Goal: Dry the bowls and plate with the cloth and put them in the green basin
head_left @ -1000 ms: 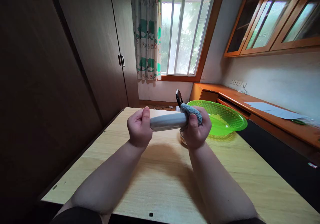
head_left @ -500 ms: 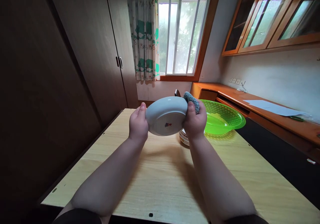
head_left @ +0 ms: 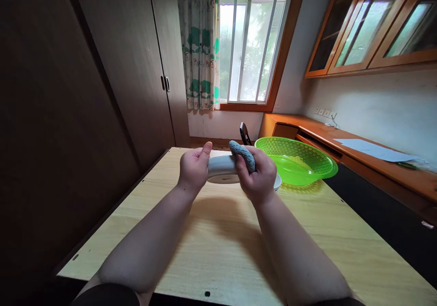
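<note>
A white plate (head_left: 223, 165) is held above the table, tilted so that its side faces me and only a sliver of its underside shows. My left hand (head_left: 194, 168) is closed on its left edge, thumb up. On the right edge, my right hand (head_left: 258, 174) is closed round a grey-blue fluffy cloth (head_left: 243, 155), pressing it against the plate. The fingers behind the plate are hidden. Past my right wrist a white bowl (head_left: 278, 181) on the table shows in part.
A green translucent basin (head_left: 300, 176) stands at the table's far right corner. The light wooden table (head_left: 211, 242) spreads out beneath my arms. A dark wardrobe (head_left: 112, 69) lines the left side, and an orange-brown desk (head_left: 317, 130) with papers runs along the right wall.
The plate has tipped from showing its round underside to nearly edge-on. My right hand and the cloth have moved left and slightly down along the rim.
</note>
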`<state>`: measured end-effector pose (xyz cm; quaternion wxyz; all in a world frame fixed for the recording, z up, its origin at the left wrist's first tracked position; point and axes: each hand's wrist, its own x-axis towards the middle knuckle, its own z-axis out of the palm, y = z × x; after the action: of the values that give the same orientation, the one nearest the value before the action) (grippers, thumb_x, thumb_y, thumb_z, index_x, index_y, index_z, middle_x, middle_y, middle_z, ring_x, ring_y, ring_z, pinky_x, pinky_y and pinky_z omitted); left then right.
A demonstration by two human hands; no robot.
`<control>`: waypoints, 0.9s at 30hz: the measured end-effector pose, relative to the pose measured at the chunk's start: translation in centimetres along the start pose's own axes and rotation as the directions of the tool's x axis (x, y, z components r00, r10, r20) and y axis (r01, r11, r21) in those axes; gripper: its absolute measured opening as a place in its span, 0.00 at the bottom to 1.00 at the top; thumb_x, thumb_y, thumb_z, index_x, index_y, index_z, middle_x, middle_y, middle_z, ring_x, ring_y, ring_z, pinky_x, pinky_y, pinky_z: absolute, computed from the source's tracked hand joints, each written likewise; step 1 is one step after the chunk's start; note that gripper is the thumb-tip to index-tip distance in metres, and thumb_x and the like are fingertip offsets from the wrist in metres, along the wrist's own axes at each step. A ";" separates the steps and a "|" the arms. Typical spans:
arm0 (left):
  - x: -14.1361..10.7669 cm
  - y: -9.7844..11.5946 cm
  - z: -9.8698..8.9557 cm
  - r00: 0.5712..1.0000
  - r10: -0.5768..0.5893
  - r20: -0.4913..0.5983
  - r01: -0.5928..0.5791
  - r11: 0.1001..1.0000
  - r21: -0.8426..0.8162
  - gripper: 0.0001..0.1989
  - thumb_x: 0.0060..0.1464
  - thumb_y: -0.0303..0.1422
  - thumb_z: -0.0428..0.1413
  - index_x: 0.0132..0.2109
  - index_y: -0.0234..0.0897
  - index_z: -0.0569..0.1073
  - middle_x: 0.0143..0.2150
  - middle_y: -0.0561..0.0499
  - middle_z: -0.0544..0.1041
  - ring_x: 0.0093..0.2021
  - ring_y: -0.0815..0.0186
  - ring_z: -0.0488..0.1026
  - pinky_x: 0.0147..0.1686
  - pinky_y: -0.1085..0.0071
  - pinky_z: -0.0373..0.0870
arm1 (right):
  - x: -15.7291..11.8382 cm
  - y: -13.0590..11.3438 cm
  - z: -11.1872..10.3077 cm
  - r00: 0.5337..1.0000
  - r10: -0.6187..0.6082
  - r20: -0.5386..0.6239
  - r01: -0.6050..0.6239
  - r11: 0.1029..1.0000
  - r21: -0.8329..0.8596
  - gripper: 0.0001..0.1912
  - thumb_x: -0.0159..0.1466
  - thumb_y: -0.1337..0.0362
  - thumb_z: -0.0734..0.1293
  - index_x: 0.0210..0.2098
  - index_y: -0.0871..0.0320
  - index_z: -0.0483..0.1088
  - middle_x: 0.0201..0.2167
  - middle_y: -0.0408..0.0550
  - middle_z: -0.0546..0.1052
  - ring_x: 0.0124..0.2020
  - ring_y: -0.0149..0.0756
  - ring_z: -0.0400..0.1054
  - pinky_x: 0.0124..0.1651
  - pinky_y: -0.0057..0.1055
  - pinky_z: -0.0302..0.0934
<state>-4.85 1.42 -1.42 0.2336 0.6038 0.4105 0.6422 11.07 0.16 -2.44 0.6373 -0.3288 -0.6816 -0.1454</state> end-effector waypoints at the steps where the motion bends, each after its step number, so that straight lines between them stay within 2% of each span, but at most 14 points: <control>1: 0.0 -0.1 0.1 0.999 -0.023 -0.030 0.022 0.999 -0.031 0.30 0.54 0.53 0.52 0.17 0.39 0.51 0.16 0.57 0.49 0.18 0.73 0.47 0.20 0.70 0.44 | 0.1 0.1 -0.1 0.999 -0.033 0.003 0.033 0.999 -0.004 0.11 0.63 0.62 0.64 0.44 0.54 0.72 0.37 0.46 0.79 0.36 0.37 0.74 0.41 0.34 0.68; 4: 0.0 -0.4 0.7 0.987 -0.137 -0.086 0.115 0.969 -0.221 0.28 0.53 0.52 0.55 0.18 0.39 0.54 0.16 0.58 0.52 0.18 0.73 0.50 0.19 0.71 0.47 | 0.2 0.7 -0.3 0.994 -0.111 -0.010 0.111 0.994 -0.002 0.17 0.63 0.63 0.64 0.51 0.51 0.70 0.45 0.47 0.78 0.44 0.39 0.73 0.47 0.37 0.67; 6: 0.1 -0.6 1.0 0.968 -0.220 -0.118 0.160 0.908 -0.386 0.27 0.51 0.51 0.57 0.18 0.39 0.57 0.16 0.58 0.56 0.18 0.73 0.54 0.19 0.73 0.50 | 0.2 1.4 -0.1 0.994 -0.100 -0.044 0.101 0.995 0.017 0.19 0.64 0.62 0.63 0.55 0.51 0.68 0.50 0.48 0.76 0.50 0.41 0.71 0.52 0.41 0.65; 10: 0.5 -0.7 1.5 0.912 -0.356 -0.205 0.157 0.763 -0.627 0.22 0.47 0.46 0.62 0.21 0.37 0.63 0.17 0.58 0.64 0.19 0.73 0.60 0.22 0.75 0.58 | 0.0 3.5 1.2 0.987 0.087 -0.132 -0.066 0.985 0.158 0.20 0.68 0.59 0.58 0.59 0.52 0.65 0.55 0.50 0.72 0.56 0.42 0.67 0.58 0.45 0.62; 13: 0.8 -0.8 1.7 0.866 -0.466 -0.178 0.190 0.637 -0.747 0.16 0.50 0.43 0.61 0.26 0.35 0.70 0.23 0.54 0.73 0.24 0.70 0.69 0.28 0.73 0.66 | -0.2 4.5 2.2 0.959 0.240 -0.153 -0.192 0.943 0.273 0.21 0.70 0.58 0.54 0.60 0.54 0.63 0.56 0.52 0.71 0.57 0.41 0.66 0.58 0.46 0.61; 16: 1.2 -1.1 1.8 0.826 -0.550 -0.121 0.216 0.508 -0.834 0.13 0.56 0.41 0.55 0.32 0.35 0.75 0.32 0.50 0.78 0.32 0.66 0.74 0.35 0.70 0.70 | -0.4 4.5 2.8 0.935 0.337 -0.108 -0.284 0.897 0.339 0.23 0.71 0.56 0.52 0.62 0.55 0.61 0.57 0.53 0.70 0.58 0.41 0.65 0.58 0.45 0.62; 18: 1.5 -1.4 1.9 0.811 -0.573 -0.116 0.212 0.474 -0.855 0.12 0.59 0.39 0.53 0.34 0.36 0.76 0.35 0.50 0.79 0.34 0.65 0.75 0.37 0.69 0.71 | -0.5 4.1 2.9 0.923 0.370 -0.103 -0.314 0.881 0.355 0.23 0.70 0.55 0.54 0.62 0.55 0.62 0.59 0.52 0.68 0.59 0.41 0.63 0.60 0.45 0.59; 20: 1.7 -1.9 2.0 0.803 -0.575 -0.158 0.202 0.512 -0.835 0.12 0.58 0.38 0.53 0.34 0.36 0.76 0.33 0.50 0.79 0.33 0.66 0.75 0.36 0.70 0.70 | -0.5 3.7 2.8 0.906 0.401 -0.135 -0.334 0.874 0.353 0.23 0.69 0.55 0.57 0.60 0.55 0.63 0.59 0.52 0.69 0.59 0.41 0.63 0.62 0.45 0.57; 22: 1.9 -2.4 1.9 0.814 -0.537 -0.222 0.203 0.620 -0.758 0.12 0.56 0.40 0.56 0.31 0.36 0.75 0.29 0.53 0.77 0.29 0.68 0.72 0.33 0.71 0.69 | -0.4 3.5 2.5 0.881 0.436 -0.184 -0.361 0.870 0.337 0.22 0.68 0.54 0.58 0.57 0.55 0.66 0.55 0.52 0.71 0.57 0.41 0.65 0.60 0.45 0.59; 24: 2.1 -2.9 1.7 0.870 -0.438 -0.228 0.196 0.730 -0.654 0.16 0.52 0.45 0.59 0.29 0.35 0.74 0.25 0.54 0.75 0.27 0.69 0.70 0.31 0.73 0.67 | 0.0 3.7 2.1 0.860 0.464 -0.215 -0.388 0.866 0.316 0.20 0.67 0.54 0.59 0.53 0.56 0.68 0.50 0.52 0.74 0.52 0.41 0.68 0.57 0.45 0.61; 25: 2.2 -3.1 1.5 0.911 -0.370 -0.184 0.187 0.766 -0.615 0.18 0.51 0.48 0.60 0.28 0.35 0.74 0.24 0.53 0.75 0.27 0.69 0.70 0.30 0.73 0.67 | 0.2 3.8 1.8 0.856 0.470 -0.216 -0.397 0.864 0.310 0.19 0.67 0.53 0.60 0.51 0.57 0.70 0.48 0.51 0.75 0.49 0.40 0.69 0.55 0.44 0.62; 27: 2.3 -3.3 1.0 0.972 -0.234 -0.010 0.183 0.787 -0.589 0.22 0.47 0.52 0.60 0.30 0.34 0.75 0.26 0.50 0.76 0.30 0.65 0.73 0.31 0.72 0.67 | 0.7 4.1 1.2 0.853 0.477 -0.212 -0.407 0.862 0.302 0.17 0.65 0.54 0.62 0.47 0.57 0.71 0.43 0.50 0.77 0.45 0.39 0.71 0.52 0.42 0.64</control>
<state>-4.93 5.35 -2.79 0.4598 0.4267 0.2668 0.7316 12.77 4.17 -2.87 0.7789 -0.3723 -0.5024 0.0469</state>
